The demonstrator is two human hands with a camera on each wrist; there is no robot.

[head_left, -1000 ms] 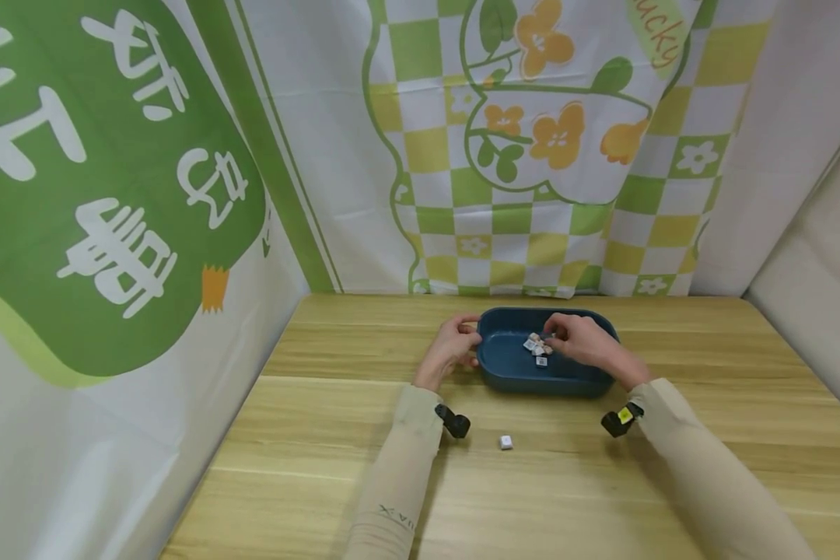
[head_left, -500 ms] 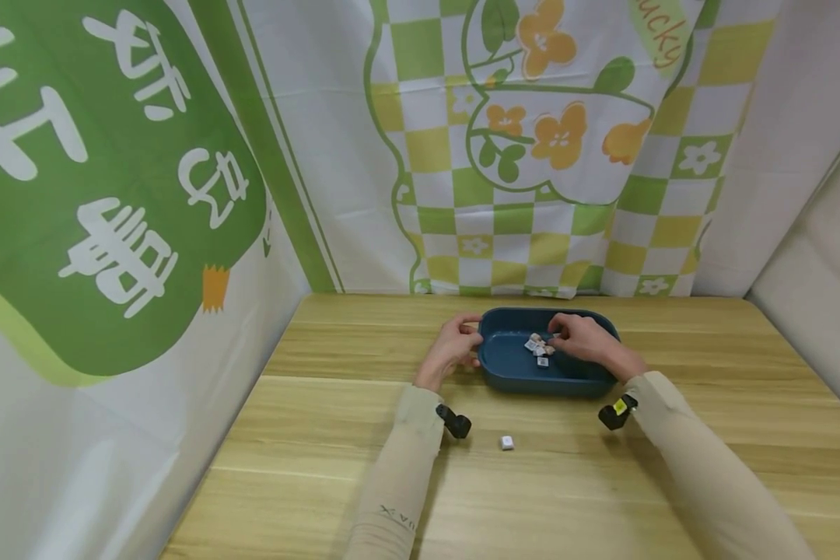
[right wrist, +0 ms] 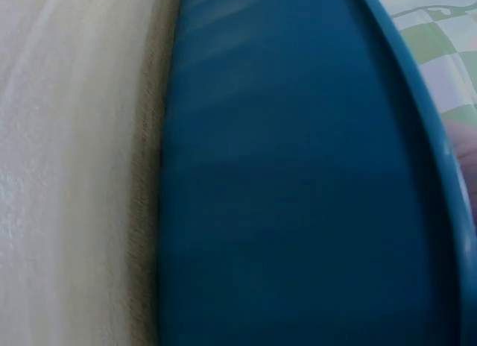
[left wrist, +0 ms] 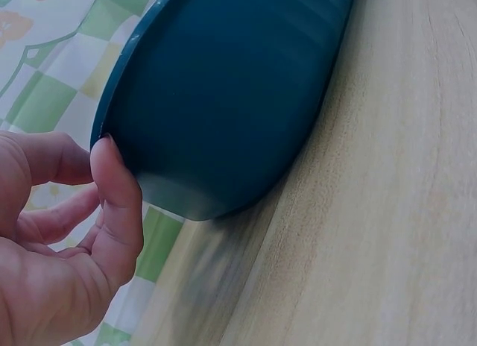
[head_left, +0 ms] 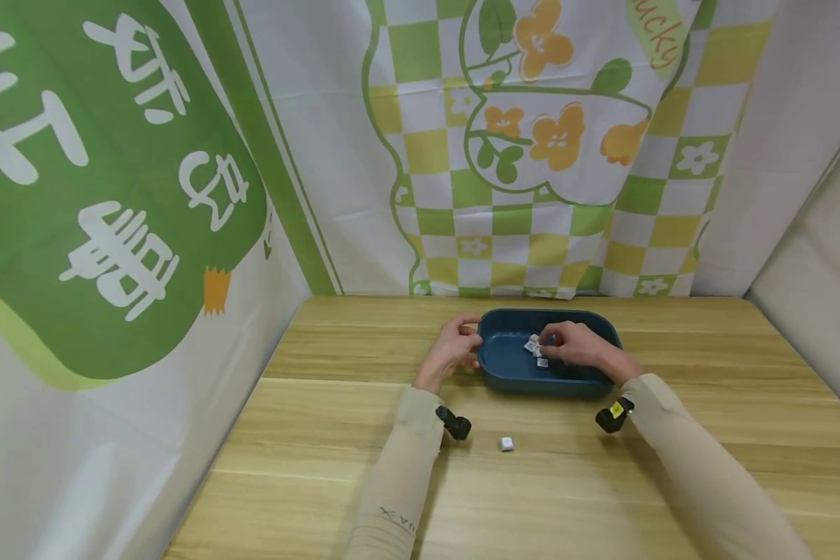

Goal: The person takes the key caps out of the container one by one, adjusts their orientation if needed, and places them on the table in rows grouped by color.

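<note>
A dark blue oval tub [head_left: 504,383] stands on the table. My left hand [head_left: 453,346] pinches its left rim between thumb and fingers, as the left wrist view shows at the tub's rim [left wrist: 123,63]. Inside, several small white pieces, like keycaps [head_left: 542,363], lie in a loose heap. My right hand [head_left: 577,344] reaches over the tub's right side, its bent fingertips down at the heap; whether they grip a piece is hidden. In the right wrist view the tub's outer wall [right wrist: 298,174] covers the fingers. One more white keycap-like piece [head_left: 507,443] lies on the table in front.
The wooden table [head_left: 322,435] extends around the tub. Patterned cloth [head_left: 434,155] hangs behind its far edge, and a green and white cloth [head_left: 203,327] hangs at the left. Each wrist wears a small black camera [head_left: 455,424].
My right hand has shifted slightly left and down, its fingertips now over the heap and covering part of it. My left hand keeps its place on the rim.
</note>
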